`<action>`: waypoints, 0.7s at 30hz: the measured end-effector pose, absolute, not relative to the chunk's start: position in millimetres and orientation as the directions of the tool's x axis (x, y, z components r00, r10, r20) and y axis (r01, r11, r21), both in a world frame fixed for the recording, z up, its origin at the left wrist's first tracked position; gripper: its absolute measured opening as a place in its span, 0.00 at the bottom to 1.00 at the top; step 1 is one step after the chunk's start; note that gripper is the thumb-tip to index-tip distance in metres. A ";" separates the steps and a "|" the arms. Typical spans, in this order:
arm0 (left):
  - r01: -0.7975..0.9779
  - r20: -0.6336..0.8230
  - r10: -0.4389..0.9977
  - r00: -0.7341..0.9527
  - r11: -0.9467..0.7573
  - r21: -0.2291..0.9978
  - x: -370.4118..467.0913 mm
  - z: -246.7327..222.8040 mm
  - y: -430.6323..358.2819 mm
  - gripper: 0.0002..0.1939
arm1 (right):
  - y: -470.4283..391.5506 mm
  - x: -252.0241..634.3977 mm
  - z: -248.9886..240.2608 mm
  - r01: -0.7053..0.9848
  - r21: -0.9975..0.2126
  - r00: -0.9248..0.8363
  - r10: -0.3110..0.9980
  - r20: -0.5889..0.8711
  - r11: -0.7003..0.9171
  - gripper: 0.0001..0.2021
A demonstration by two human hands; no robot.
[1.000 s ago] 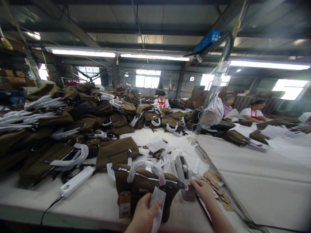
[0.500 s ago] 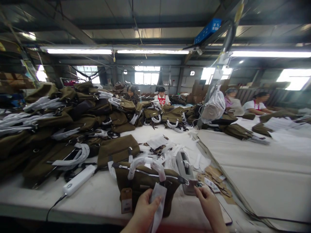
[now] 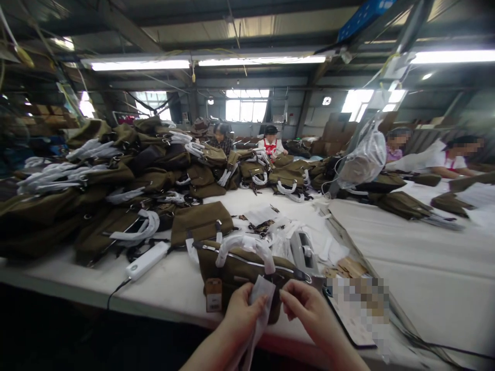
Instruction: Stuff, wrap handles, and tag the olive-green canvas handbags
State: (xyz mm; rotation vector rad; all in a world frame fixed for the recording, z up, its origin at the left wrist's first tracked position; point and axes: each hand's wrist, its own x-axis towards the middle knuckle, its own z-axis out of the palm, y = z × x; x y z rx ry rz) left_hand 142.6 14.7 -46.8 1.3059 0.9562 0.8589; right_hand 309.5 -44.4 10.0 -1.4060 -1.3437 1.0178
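My left hand (image 3: pixel 243 313) is closed around a white wrapping strip (image 3: pixel 263 294), which hangs down past the table edge. Just right of the strip is my right hand (image 3: pixel 302 305), thumb and fingers pinched together; whatever lies between them is too small to make out. Behind both hands an olive handbag (image 3: pixel 229 265) stands upright at the table edge. White wrapping covers its arched handle (image 3: pixel 247 243), and a silver zip runs along the top. A brown hang tag (image 3: pixel 214 295) with a white label dangles at its left side. The strip covers part of the bag's front.
A grey tape dispenser (image 3: pixel 303 253) sits behind the bag's right end. A phone-like slab (image 3: pixel 353 323) lies right of my hand. Left stands a white corded device (image 3: pixel 147 261), beside a big pile of olive bags (image 3: pixel 102 180). Several co-workers sit across the tables.
My right hand has moved left, from beside the tape dispenser to close by the strip. My left hand still grips the strip. The whole view has shifted somewhat.
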 end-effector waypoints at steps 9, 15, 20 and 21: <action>0.145 -0.029 0.936 0.352 -0.024 0.989 139.7 -40.3 10.7 0.13 | -14.9 296.8 0.1 0.632 -0.769 0.163 0.987 0.009 -0.097 0.19; 0.118 -0.020 0.928 0.372 -0.025 0.993 136.5 -41.9 12.5 0.15 | -18.9 298.0 -2.9 0.654 -0.706 0.242 0.959 -0.145 -0.272 0.24; -0.260 -0.160 0.847 0.506 0.327 0.908 140.7 -55.7 12.3 0.29 | -23.8 295.4 -16.7 0.513 -0.815 0.238 0.957 -0.168 -0.271 0.27; -0.308 -0.168 0.837 0.521 0.368 0.877 141.8 -57.8 11.9 0.31 | -24.2 294.6 -19.3 0.486 -0.834 0.241 0.957 -0.160 -0.262 0.27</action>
